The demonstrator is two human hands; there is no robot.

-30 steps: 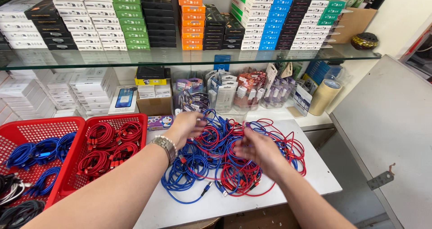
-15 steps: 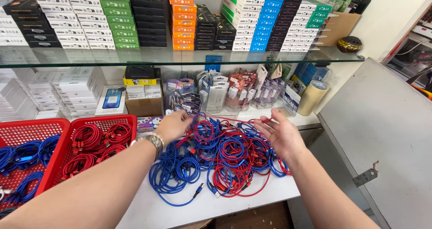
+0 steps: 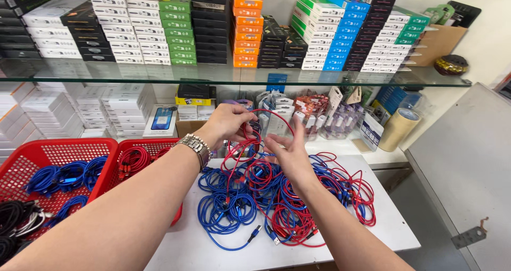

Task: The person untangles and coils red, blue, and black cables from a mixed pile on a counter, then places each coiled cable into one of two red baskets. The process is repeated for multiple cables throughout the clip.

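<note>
Red cable [image 3: 254,143] now lifted (both hands)

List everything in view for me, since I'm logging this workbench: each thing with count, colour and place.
red cable: one, red, lifted above the pile between both hands
cable pile: many, red and blue, tangled on the white table
baskets: two, red, left of the table; the near one holds blue and black cables, the other red cables
boxes: many, white, black, green, orange, blue, stacked on the glass shelf
tape roll: one, tan, right, under the shelf
left hand: wristwatch on its wrist, gripping the red cable
right hand: fingers spread, against the cable loop
</note>
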